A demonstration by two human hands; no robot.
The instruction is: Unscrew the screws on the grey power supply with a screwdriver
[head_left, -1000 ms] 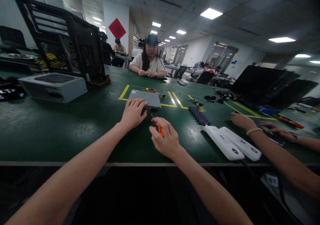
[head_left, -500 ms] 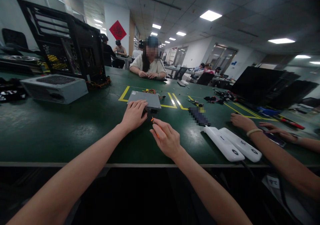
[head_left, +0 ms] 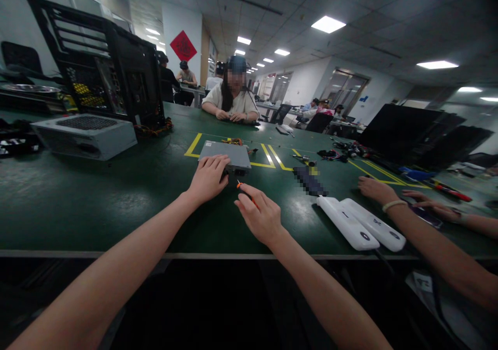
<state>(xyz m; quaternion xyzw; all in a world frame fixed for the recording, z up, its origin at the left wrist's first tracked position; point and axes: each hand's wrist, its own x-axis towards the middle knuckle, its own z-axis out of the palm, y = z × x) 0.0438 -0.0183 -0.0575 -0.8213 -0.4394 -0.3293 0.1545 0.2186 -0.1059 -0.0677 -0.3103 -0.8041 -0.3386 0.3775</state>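
A flat grey computer power supply (head_left: pixel 237 157) lies on the green table in front of me. My left hand (head_left: pixel 210 176) grips its near left corner, fingers spread over the top and thumb down at the front side. Closed around a small orange-and-black screwdriver (head_left: pixel 240 185) is my right hand (head_left: pixel 259 212). The screwdriver's thin tip points up toward the socket end of the power supply, a short way apart from it. Most of the handle is hidden in my fingers. A bundle of coloured wires (head_left: pixel 232 141) shows behind the power supply.
To the left stand a larger power supply (head_left: pixel 85 135) and an open black computer case (head_left: pixel 112 70). White power banks (head_left: pixel 350 225) and a blurred dark phone (head_left: pixel 309 180) lie right. A co-worker's hand (head_left: pixel 375 190) rests farther right; another person sits opposite.
My right hand has turned slightly with the screwdriver, its fingers shifting on the handle. My left hand and the power supply stay in place.
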